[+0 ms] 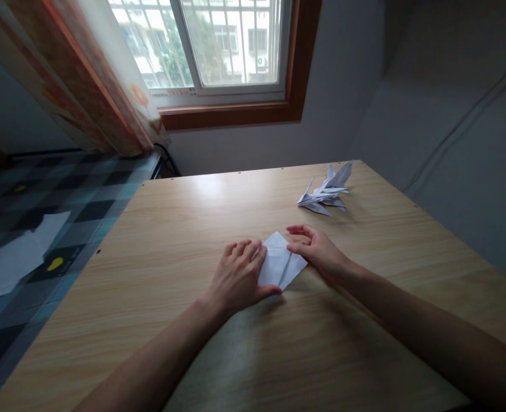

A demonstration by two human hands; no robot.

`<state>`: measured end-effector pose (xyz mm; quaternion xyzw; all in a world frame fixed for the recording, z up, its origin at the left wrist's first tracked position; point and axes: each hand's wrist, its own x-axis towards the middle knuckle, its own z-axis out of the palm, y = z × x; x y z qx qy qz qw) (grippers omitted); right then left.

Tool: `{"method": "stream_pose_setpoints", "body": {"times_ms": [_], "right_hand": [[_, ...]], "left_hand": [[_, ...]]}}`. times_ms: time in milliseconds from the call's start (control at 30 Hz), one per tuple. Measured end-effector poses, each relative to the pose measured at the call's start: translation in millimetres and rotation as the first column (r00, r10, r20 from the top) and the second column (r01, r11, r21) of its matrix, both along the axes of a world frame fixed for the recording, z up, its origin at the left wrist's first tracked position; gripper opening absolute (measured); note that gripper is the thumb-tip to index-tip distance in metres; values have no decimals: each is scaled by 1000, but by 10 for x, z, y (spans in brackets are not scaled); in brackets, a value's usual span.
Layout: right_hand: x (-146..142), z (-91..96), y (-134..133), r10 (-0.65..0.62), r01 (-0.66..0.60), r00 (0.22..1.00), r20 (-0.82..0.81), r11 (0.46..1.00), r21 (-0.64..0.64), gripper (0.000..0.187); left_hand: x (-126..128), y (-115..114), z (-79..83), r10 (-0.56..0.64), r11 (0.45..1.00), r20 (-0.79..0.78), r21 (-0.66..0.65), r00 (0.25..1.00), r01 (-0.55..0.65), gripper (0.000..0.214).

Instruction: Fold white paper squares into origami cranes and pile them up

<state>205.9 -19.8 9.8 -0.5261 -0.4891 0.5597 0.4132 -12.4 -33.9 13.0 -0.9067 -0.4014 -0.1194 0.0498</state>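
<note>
A small white sheet of paper, folded into a kite-like diamond with a crease running down its right part, lies on the wooden table. My left hand holds it down from the left, fingers along its left edge and thumb at the bottom corner. On the other side, my right hand has its thumb on the upper right edge of the paper. The index finger of that hand reaches past the edge, and its other fingers are partly hidden. Behind the right hand, several folded paper cranes lie in a cluster.
The light wooden table ends at a wall below a barred window. To the left, loose white paper rests on a checked cloth surface. A patterned curtain hangs beyond it. A cable runs along the right wall.
</note>
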Motion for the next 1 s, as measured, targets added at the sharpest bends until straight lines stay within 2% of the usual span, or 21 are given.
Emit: {"method": "stream_pose_setpoints", "body": {"times_ms": [133,300,433,533,633,700,733,800,833,900,1000], "right_hand": [[-57,0,31,-62,61,996,-71,998,-23,47],[-141,4,10,-160,166,975,-156,986,28,48],[-193,75,-49,-75,94,959,-274,994,55,50],[-195,82,-59,-32,80,935,-354,989,122,51],[-165,12,-18,-159,224,938,-308,956,191,61],[-152,-49,11,-192,245,947,-256,950,194,67],[-154,-74,17,-164,214,953,-254,959,186,67],[-177,-104,11,-53,110,949,-309,979,169,60],[-193,-108,2,3,57,939,-345,985,163,53],[-225,-101,-15,65,-11,923,-379,990,142,40],[-228,-92,1,44,-7,944,-328,994,112,32]], "left_hand": [[-12,1,-15,-75,995,65,71,995,71,75],[22,-40,-30,-204,956,116,240,972,171,68],[41,-68,-12,-163,949,141,291,976,117,25],[27,-56,-2,-136,961,316,273,939,47,15],[18,-17,-15,-39,991,591,125,806,-44,12],[27,20,-34,124,992,756,-75,643,-104,12],[38,40,-43,217,976,814,-194,539,-99,14],[69,77,-59,373,916,864,-401,337,14,15],[87,91,-66,428,878,863,-467,269,101,17],[116,112,-81,501,809,840,-540,209,232,24],[110,131,-112,530,766,808,-587,259,263,32]]}}
